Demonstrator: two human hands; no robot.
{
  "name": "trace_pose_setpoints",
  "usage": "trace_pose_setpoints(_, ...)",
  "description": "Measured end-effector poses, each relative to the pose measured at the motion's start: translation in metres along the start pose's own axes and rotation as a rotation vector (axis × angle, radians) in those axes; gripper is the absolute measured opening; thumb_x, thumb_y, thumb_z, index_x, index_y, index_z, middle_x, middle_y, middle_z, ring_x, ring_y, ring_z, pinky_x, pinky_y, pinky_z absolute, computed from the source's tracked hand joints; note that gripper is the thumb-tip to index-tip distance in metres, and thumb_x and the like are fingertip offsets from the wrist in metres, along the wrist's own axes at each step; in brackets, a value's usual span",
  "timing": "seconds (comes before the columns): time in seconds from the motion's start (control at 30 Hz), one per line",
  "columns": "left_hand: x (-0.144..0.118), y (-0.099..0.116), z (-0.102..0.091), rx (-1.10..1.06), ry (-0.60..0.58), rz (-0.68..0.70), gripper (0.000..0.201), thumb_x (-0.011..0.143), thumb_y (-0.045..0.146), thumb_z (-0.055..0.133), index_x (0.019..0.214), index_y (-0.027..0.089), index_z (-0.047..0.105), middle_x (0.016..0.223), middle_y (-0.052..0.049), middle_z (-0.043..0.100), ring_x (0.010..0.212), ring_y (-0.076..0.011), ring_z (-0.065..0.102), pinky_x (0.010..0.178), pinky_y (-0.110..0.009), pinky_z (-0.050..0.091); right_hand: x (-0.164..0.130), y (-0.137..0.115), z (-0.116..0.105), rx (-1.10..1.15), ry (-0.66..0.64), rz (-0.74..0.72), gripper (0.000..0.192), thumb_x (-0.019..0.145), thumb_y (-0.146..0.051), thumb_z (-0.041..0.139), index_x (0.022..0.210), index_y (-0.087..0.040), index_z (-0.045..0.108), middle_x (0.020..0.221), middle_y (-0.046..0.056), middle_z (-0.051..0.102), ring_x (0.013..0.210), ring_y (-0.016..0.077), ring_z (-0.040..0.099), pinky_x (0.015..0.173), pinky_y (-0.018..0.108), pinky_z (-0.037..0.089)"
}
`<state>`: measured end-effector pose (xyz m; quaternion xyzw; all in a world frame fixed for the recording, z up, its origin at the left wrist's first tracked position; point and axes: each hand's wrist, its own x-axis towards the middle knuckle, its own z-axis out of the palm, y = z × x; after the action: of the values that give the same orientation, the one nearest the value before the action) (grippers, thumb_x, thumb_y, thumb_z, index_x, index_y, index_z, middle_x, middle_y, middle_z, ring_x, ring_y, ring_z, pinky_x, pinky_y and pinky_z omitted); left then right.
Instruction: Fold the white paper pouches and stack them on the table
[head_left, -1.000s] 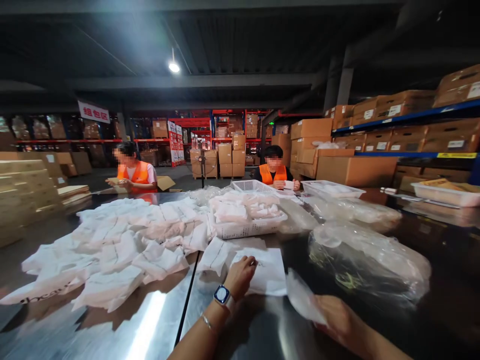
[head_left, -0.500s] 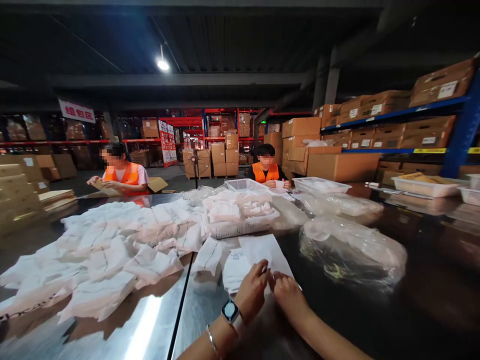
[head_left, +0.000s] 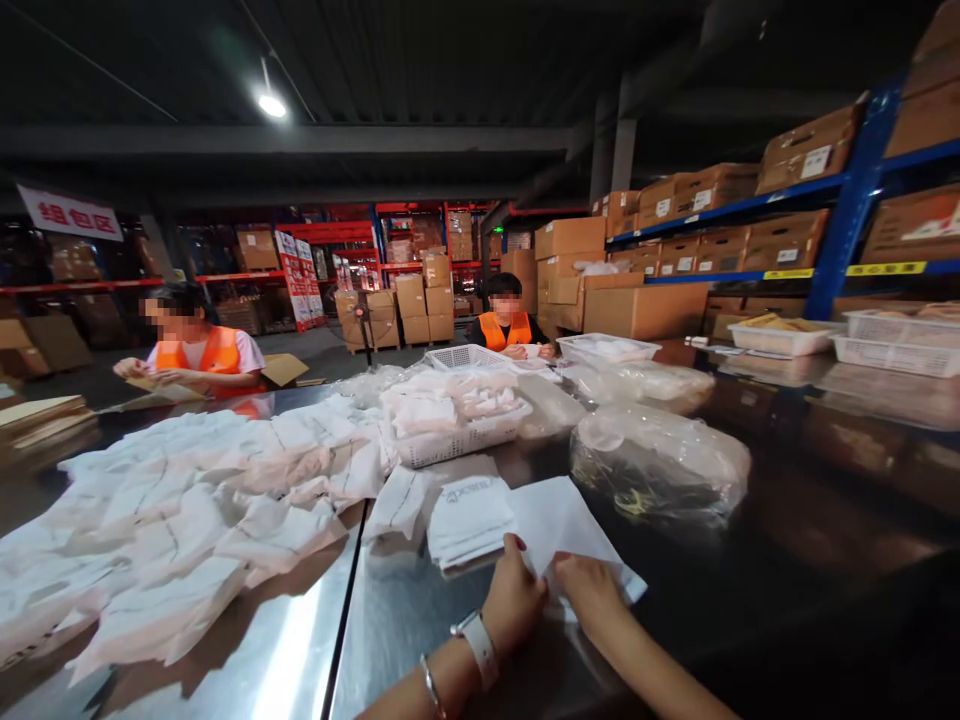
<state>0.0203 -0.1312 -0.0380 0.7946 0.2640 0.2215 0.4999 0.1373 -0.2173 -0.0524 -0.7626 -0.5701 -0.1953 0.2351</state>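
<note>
My left hand [head_left: 516, 596], with a watch on its wrist, and my right hand [head_left: 592, 592] rest side by side on a flat white bag [head_left: 559, 520] that lies on the shiny steel table [head_left: 300, 650]. Both hands pinch the bag's near edge. Just left of it lies a small stack of folded white bags [head_left: 465, 515]. A big spread of crumpled white bags [head_left: 187, 490] covers the table's left half.
A white basket [head_left: 450, 425] full of packets stands behind the stack, a clear plastic bag [head_left: 660, 465] to its right. Two people in orange vests [head_left: 199, 350] [head_left: 504, 328] sit at the far side. Shelves of cardboard boxes [head_left: 750, 230] line the right.
My right hand came in from the lower right and joined the left on the white bag. The view has swung to the right, so everything shifted left in the picture.
</note>
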Motion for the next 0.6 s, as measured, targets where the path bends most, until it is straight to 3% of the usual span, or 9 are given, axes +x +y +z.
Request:
trace_pose_setpoints(0.1, 0.005, -0.004, -0.006, -0.163, -0.063, -0.185, 0.040, 0.072, 0.015, 0.064, 0.103, 0.019, 0.040, 0.075, 0.001, 0.059, 0.070, -0.0178, 0.060, 0.071, -0.031, 0.048, -0.018, -0.010, -0.010, -0.060, -0.027, -0.001, 0.027, 0.083, -0.005, 0.047, 0.086, -0.019, 0.069, 0.080, 0.008, 0.069, 0.077, 0.0230, 0.066, 0.072, 0.035, 0.051)
trace_pose_setpoints(0.17, 0.005, -0.006, -0.010, -0.287, -0.136, -0.296, 0.046, 0.070, 0.022, 0.069, 0.105, 0.021, 0.039, 0.070, 0.004, 0.058, 0.062, -0.0169, 0.061, 0.066, -0.032, 0.049, -0.026, -0.017, -0.017, 0.018, -0.091, -0.027, 0.031, 0.082, -0.006, 0.045, 0.095, -0.022, 0.070, 0.093, 0.007, 0.071, 0.085, 0.0230, 0.066, 0.075, 0.035, 0.051)
trace_pose_setpoints(0.27, 0.005, -0.005, -0.014, -0.444, -0.222, -0.400, 0.056, 0.068, 0.028, 0.073, 0.109, 0.022, 0.037, 0.065, 0.007, 0.057, 0.055, -0.0169, 0.061, 0.060, -0.032, 0.050, -0.032, -0.024, -0.025, 0.206, -0.176, 0.041, 0.031, 0.088, -0.014, 0.041, 0.098, -0.022, 0.069, 0.094, 0.005, 0.071, 0.085, 0.0210, 0.067, 0.074, 0.032, 0.052)
trace_pose_setpoints(0.4, 0.005, -0.002, -0.018, -0.500, -0.201, -0.421, 0.058, 0.065, 0.025, 0.075, 0.109, 0.021, 0.037, 0.059, 0.009, 0.055, 0.049, -0.0148, 0.058, 0.057, -0.031, 0.049, -0.031, -0.031, -0.027, 0.299, -0.109, 0.102, 0.026, 0.091, -0.020, 0.042, 0.094, -0.022, 0.068, 0.090, 0.004, 0.070, 0.084, 0.0207, 0.067, 0.074, 0.032, 0.052)
trace_pose_setpoints(0.6, 0.008, -0.008, -0.017, -0.512, -0.207, -0.369, 0.064, 0.060, 0.026, 0.077, 0.108, 0.021, 0.035, 0.056, 0.009, 0.055, 0.047, -0.0125, 0.055, 0.052, -0.026, 0.044, -0.023, -0.045, -0.030, 0.174, -0.118, 0.052, 0.020, 0.078, -0.004, 0.049, 0.080, -0.020, 0.061, 0.082, 0.003, 0.063, 0.081, 0.0216, 0.061, 0.071, 0.034, 0.050)
